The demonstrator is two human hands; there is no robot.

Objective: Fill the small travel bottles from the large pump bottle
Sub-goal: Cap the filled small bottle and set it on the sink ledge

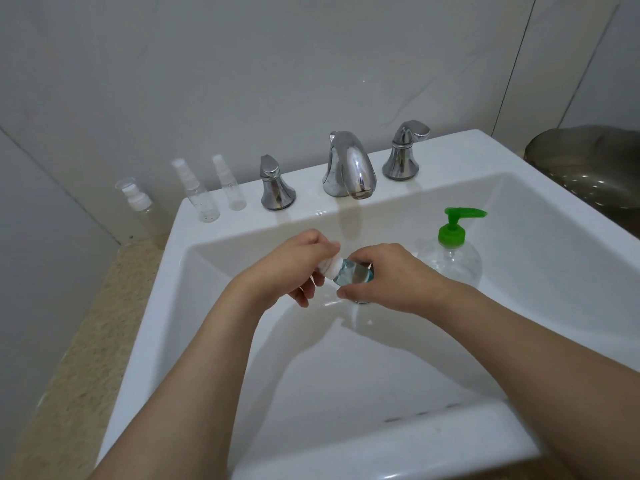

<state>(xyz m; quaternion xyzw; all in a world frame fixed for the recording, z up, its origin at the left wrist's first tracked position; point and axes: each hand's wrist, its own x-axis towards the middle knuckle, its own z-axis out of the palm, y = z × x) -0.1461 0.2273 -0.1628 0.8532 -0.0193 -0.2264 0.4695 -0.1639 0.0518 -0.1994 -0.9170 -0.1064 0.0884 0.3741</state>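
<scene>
Head view: looking down into a white sink (242,393), both forearms reaching in from the near edge.
Hands: both closed on one small travel bottle (353,273), held tilted above the basin near the drain.
Left hand (294,265): fingertips pinch the white cap (332,266) at the bottle's left end.
Right hand (388,275): fingers and thumb curl round the clear body, which holds blue-green liquid.
Step in hand: judged to be working the cap on a filled bottle, most likely screwing it shut; which way it turns cannot be told.
Pump bottle (450,258): large, clear, green pump head (457,223); stands in the basin just beyond the right hand, spout pointing right. Looks nearly drained, though the level is hard to read.
Taps: chrome spout (349,168) between two chrome handles on the back ledge.
Remaining travel bottles: two slim clear spray bottles (201,192) on the ledge left of the taps, and a capped pump bottle (138,199) on the speckled surface (86,323) beside the sink. All three look empty.
Far right: metal colander (588,168), partly out of frame.
Next move calls for: seating the cap square, setting this bottle down upright, then uncapping one of the empty ones and bringing its mouth under the green spout.
</scene>
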